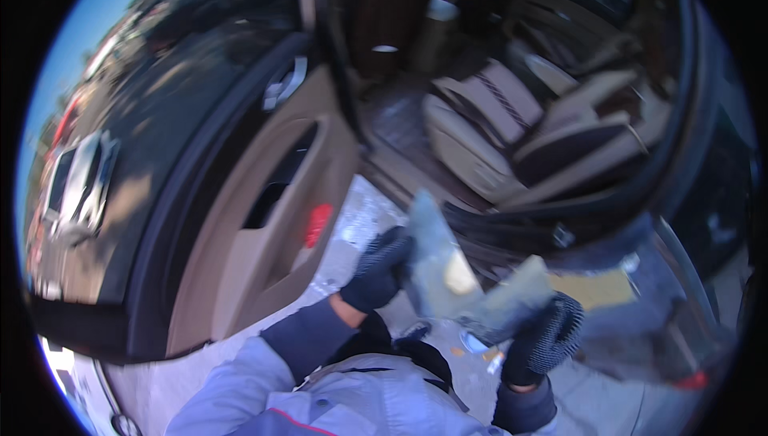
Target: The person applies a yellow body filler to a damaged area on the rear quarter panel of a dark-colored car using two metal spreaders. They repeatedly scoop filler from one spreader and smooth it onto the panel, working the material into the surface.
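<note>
A dark knit glove covers my left hand (378, 270), which is closed on the edge of a grey, smeared flat plate (434, 236). On that plate sits a cream lump of paste (460, 274). My right hand (548, 338), in a dark glove with a pale dotted pattern, grips a broad flat spreader (518, 290) coated in yellowish-grey residue. The spreader's left end meets or overlaps the plate's lower right side; blur hides whether they touch. Both tools are held up in front of my body, beside the car's sill.
An open car door (264, 220) with tan trim and a red reflector (318, 225) stands at my left. Ahead is the car's front seat (480, 140). A yellow patch (594, 289) shows on the grey panel to the right. Scraps (494, 362) lie on the ground near my feet.
</note>
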Demonstrator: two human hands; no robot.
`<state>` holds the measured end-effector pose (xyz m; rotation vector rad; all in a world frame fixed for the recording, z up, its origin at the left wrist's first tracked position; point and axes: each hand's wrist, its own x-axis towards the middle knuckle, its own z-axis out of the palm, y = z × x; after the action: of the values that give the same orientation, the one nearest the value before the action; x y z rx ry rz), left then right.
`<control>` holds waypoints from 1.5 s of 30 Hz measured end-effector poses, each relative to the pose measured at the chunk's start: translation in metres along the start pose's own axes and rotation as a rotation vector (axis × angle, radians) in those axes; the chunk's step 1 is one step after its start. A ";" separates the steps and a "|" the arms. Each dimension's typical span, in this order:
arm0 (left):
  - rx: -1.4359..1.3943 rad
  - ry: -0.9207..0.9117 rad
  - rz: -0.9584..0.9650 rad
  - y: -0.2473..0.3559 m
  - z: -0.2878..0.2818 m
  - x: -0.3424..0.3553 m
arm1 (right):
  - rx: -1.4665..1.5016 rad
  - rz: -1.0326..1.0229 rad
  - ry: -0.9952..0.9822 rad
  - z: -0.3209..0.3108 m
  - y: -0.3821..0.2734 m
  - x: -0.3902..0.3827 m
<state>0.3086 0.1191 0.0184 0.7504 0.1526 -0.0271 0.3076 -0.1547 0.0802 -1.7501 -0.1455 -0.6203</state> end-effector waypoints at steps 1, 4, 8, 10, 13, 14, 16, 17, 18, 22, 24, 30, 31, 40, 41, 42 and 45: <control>0.136 0.021 0.075 -0.001 0.000 0.013 | -0.237 -0.156 -0.090 0.000 -0.003 0.005; 0.142 0.005 0.112 -0.011 -0.002 0.054 | -0.260 -0.209 -0.231 -0.005 -0.004 0.021; 0.237 -0.095 0.111 -0.023 -0.005 0.130 | -0.345 -0.007 0.159 0.004 -0.004 0.037; -0.054 -0.167 -0.084 -0.023 -0.001 0.161 | -0.674 -0.030 0.325 0.001 0.004 0.054; 0.333 -0.272 -0.101 -0.032 0.022 0.191 | -1.195 -0.244 0.349 0.003 0.008 0.076; 0.043 -0.305 -0.262 -0.035 0.033 0.197 | -1.280 -0.307 0.362 0.007 0.008 0.080; 0.225 -0.442 -0.229 -0.035 0.050 0.213 | -1.469 -0.263 0.336 0.016 0.000 0.077; 0.506 -0.555 -0.059 -0.034 0.057 0.221 | -1.078 -0.031 0.476 0.030 -0.002 0.070; 0.441 -0.523 -0.188 -0.033 0.061 0.228 | -0.719 0.064 0.528 0.043 -0.003 0.062; 0.143 -0.419 -0.471 -0.043 0.063 0.251 | -0.812 0.087 -0.005 0.050 -0.009 0.056; 0.041 -0.401 -0.562 -0.054 0.059 0.254 | -0.735 0.249 0.057 0.046 -0.004 0.060; -0.347 -0.430 -1.235 -0.088 0.061 0.211 | -0.924 0.115 -0.070 0.034 0.035 0.066; -0.402 -0.456 -1.294 -0.091 0.061 0.204 | -0.853 0.082 -0.120 0.035 0.042 0.061; -0.461 -0.412 -1.080 -0.100 0.029 0.249 | 0.582 1.146 0.617 0.002 0.077 -0.001; -0.423 -0.395 -1.069 -0.099 0.025 0.247 | 0.596 1.132 0.685 -0.004 0.080 -0.005; -0.355 -0.382 -1.035 -0.099 0.022 0.245 | 0.628 1.148 0.755 -0.013 0.082 -0.007; -0.350 -0.241 -1.154 -0.102 0.019 0.232 | 0.077 0.902 0.725 -0.030 0.083 -0.005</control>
<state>0.5328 0.0389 -0.0714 0.2234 0.3330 -1.1550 0.3283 -0.2045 0.0099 -1.2302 1.0488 -0.5090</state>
